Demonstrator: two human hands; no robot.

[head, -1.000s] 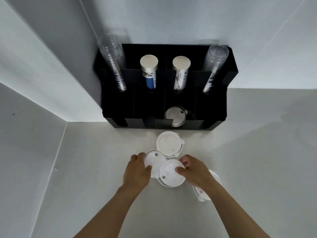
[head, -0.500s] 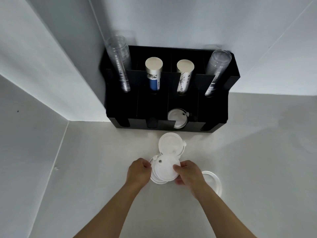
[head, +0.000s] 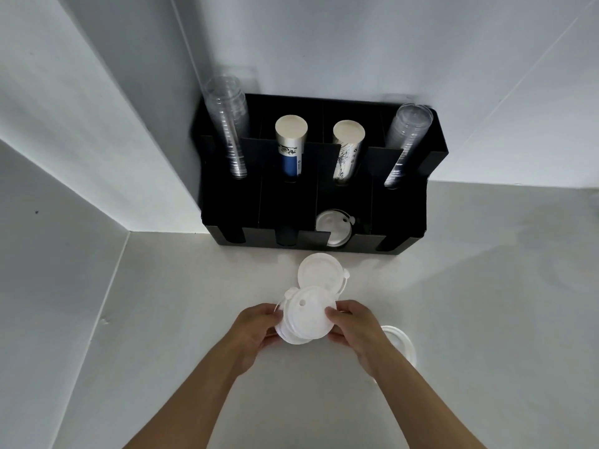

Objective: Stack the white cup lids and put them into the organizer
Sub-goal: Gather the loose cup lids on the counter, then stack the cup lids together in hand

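Lids now stacked (tilted), hole uppermost; hands gripping both sides

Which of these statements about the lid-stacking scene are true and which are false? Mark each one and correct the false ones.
1. Both hands hold a small stack of white lids. True: the left hand and right hand grip the stack of lids from either side.
2. The organizer's front row holds no lids yet. False: one white lid in the organizer sits in a front slot of the black organizer.
3. A loose lid lies on the counter between the held stack and the organizer. True.
4. The organizer's back row holds only paper cups. False: clear cup stacks stand at both ends, paper cups between them.
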